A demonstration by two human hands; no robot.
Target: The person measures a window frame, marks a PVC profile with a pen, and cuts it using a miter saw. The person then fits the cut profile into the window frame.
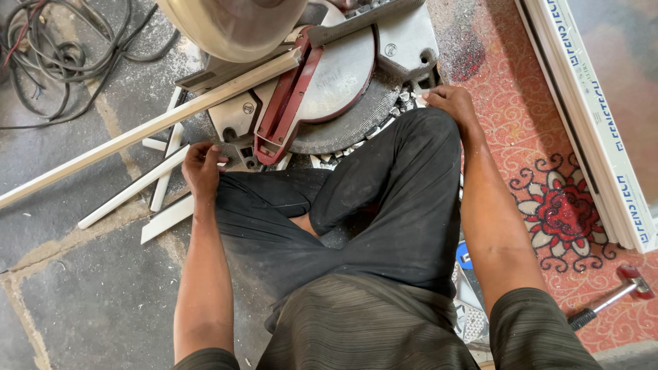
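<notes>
Head camera footage looks down on a person seated cross-legged on the floor in front of a miter saw (322,82), whose round metal table and red handle piece are seen just beyond the knees. The left hand (201,168) is rested at the saw's near left corner, its fingers curled loosely against the base; no object can be made out in its grasp, and whether it is fully closed cannot be told. The right hand (449,101) is placed at the saw's right edge, fingers bent down onto small white offcuts (411,92) lying beside the table, apparently pinching one of them. A long white plastic strip (151,127) is laid across the saw table, slanting from upper right down to the far left. Shorter white strips (147,185) are scattered on the grey concrete floor (89,288) just left of the left hand. A tangle of dark cables (62,48) is seen at the upper left. On the right, a red patterned mat (548,178) is spread, with a white window-frame profile (596,116) lying along it and a hammer (617,291) near the lower right corner.
</notes>
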